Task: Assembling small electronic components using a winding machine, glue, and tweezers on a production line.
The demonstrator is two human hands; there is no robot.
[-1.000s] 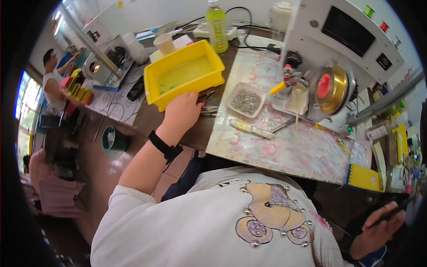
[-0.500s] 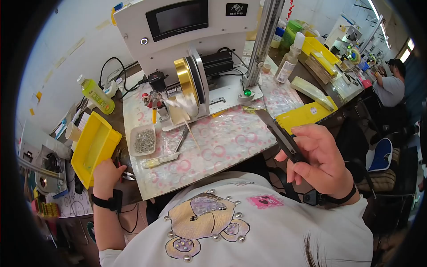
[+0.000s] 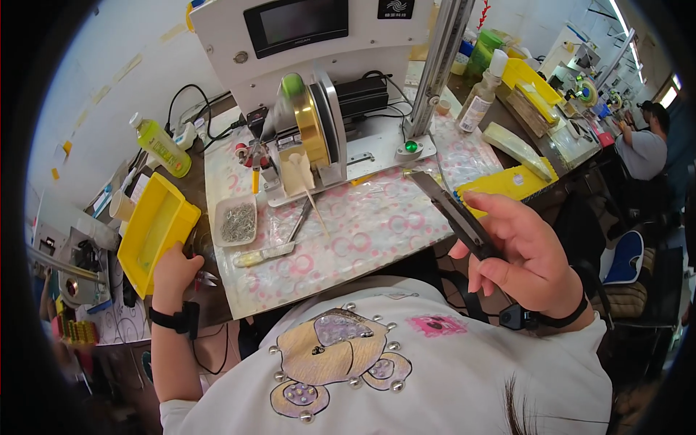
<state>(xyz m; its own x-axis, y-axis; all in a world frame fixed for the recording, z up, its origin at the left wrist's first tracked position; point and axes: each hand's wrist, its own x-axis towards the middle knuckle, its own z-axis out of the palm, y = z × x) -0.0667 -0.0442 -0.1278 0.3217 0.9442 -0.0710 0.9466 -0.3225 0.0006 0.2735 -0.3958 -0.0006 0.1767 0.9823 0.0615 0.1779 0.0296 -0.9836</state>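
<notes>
My right hand (image 3: 525, 250) is closed around a long dark box cutter (image 3: 453, 217), its greyish tip pointing up and left over the table's right edge. Low against the near right side of a yellow bin (image 3: 190, 210) is my left hand (image 3: 176, 270), its thumb apart and its other fingers hidden. Beside that thumb lies a small metal hand tool (image 3: 206, 279), only partly visible. Ahead of me stands a white machine with a gold drum (image 3: 306, 127). A wooden stick (image 3: 317, 206) leans out from the pale tray beneath the drum.
A white dish of small metal pieces (image 3: 237, 221), a brush-like tool (image 3: 264, 254) and a slim pen-like tool (image 3: 299, 220) lie on the patterned cover. Bottles (image 3: 161, 146) stand left and right. A yellow board (image 3: 511, 185) is at right. Another person (image 3: 644, 141) sits far right.
The view has shifted slightly. The drum's surface looks different, with a green patch on top. The machine's round button light has gone dark. Both hands keep nearly the same pose.
</notes>
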